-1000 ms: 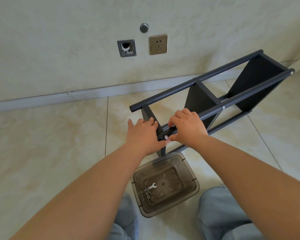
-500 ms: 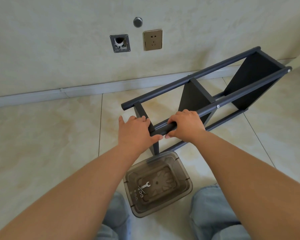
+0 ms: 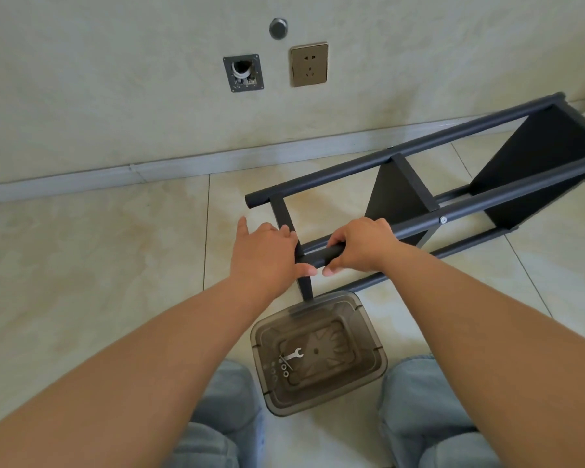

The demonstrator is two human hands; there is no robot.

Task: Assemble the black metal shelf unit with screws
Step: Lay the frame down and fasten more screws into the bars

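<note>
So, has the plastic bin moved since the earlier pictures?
No. The plastic bin sits where it was, its far rim by the shelf leg, right of the floor joint.

On the wall above the baseboard (image 3: 183, 165): a gold socket (image 3: 309, 64), an open junction box (image 3: 243, 73), a round grey cap (image 3: 278, 28).
</note>
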